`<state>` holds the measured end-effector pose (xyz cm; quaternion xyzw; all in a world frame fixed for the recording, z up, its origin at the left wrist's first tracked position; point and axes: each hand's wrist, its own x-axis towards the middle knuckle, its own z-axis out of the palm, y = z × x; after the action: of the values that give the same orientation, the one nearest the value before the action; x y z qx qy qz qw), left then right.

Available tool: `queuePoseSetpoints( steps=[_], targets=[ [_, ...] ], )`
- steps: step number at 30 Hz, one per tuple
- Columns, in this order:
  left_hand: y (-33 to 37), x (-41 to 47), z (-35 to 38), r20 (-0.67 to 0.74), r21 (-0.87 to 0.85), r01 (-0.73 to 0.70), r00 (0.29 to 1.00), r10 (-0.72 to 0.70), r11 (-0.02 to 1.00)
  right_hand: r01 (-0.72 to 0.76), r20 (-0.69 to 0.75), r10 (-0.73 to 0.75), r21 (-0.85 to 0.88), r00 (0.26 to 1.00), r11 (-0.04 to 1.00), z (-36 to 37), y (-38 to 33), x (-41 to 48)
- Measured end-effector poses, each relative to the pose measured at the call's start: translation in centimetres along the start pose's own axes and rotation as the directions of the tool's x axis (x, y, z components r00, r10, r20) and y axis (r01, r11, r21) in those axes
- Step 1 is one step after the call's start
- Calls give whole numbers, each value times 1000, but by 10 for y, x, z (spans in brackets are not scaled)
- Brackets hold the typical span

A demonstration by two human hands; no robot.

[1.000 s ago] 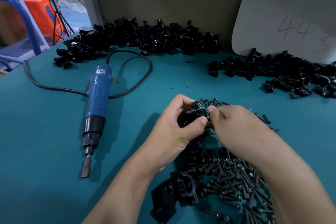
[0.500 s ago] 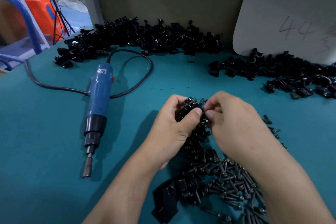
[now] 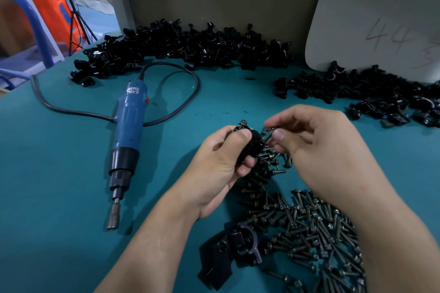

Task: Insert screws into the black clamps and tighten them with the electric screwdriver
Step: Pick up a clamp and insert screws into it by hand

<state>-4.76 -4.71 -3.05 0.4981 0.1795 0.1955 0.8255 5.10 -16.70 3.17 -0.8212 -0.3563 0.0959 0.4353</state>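
The teal table (image 3: pixel 59 173) keeps the stock within reach: a pile of clamps (image 3: pixel 190 47) along the back wall, the screwdriver (image 3: pixel 128 131) lying idle at left, and loose screws (image 3: pixel 316 228) heaped under the hands. The left hand (image 3: pixel 219 169) grips one clamp (image 3: pixel 252 147) above that heap, probably to steady its hole. The clamp is small, black and glossy. The right hand (image 3: pixel 321 147) pinches a screw (image 3: pixel 267 132) just beside it.

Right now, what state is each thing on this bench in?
Left hand: grips a black clamp.
Right hand: pinches a screw beside the clamp.
Electric screwdriver: lying on the table, untouched.
Screw pile: loose on the table.
Clamp heap: loose at the table's far edge.
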Motion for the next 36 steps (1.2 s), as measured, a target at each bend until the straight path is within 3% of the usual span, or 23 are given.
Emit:
queuePoseSetpoints(
  steps=[29,36],
  targets=[
    [1,-1,-4,70,-30,65,996,-62,997,51,107,-50,-3,993,999,-8,4,-1],
    [1,-2,-2,81,-7,91,993,-91,996,57,106,-40,-158,994,986,-8,4,-1]
  ],
)
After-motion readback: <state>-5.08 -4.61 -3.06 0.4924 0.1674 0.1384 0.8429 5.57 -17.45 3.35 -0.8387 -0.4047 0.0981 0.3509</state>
